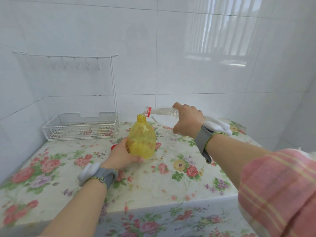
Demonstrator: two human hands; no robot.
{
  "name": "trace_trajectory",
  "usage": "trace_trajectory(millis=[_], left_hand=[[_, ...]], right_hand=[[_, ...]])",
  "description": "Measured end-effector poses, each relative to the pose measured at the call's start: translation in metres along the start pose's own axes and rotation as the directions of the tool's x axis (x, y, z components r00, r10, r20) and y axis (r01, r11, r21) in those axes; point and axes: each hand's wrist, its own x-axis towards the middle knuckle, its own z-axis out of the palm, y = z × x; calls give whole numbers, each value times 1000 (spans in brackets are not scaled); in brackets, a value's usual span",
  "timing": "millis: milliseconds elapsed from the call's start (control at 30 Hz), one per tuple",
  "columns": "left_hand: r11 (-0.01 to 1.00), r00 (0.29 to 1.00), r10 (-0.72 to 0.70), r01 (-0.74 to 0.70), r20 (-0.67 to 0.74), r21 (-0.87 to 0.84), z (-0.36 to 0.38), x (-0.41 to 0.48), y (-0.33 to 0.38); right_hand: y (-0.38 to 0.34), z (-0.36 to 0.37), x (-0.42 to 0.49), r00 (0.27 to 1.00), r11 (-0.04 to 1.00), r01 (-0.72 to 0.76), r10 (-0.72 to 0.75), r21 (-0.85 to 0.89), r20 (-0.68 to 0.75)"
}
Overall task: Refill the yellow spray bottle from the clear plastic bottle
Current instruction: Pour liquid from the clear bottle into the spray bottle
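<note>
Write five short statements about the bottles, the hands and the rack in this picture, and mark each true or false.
1. The right hand holds the clear plastic bottle tipped toward the yellow spray bottle. True.
2. The yellow bottle's spray head is screwed on. False: its neck is open.
3. The left hand steadies the yellow bottle low on its side. True.
4. The white wire rack stands right of the bottles. False: it stands to their left.
5. The yellow bottle lies flat on the floral tablecloth. False: it stands roughly upright.
</note>
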Motion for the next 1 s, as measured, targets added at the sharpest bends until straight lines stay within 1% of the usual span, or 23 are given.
trace_trajectory(millis=[200, 433, 667, 1000], left_hand=[[1000, 1000, -3, 3, -2, -23, 0, -1, 0], [999, 1000, 1, -2, -3, -33, 1, -3, 4], [1000, 1000, -9, 9, 16, -29, -1, -4, 4], [1000, 1000, -25, 25, 7, -19, -2, -3, 4]], right_hand=[[0, 0, 2, 1000, 1000, 8, -8, -12, -1], [1, 3, 3, 999, 1000, 15, -16, -26, -36], [1, 1, 3, 999, 999, 18, -19, -28, -28], [0, 0, 4, 999, 999, 21, -22, -39, -33]])
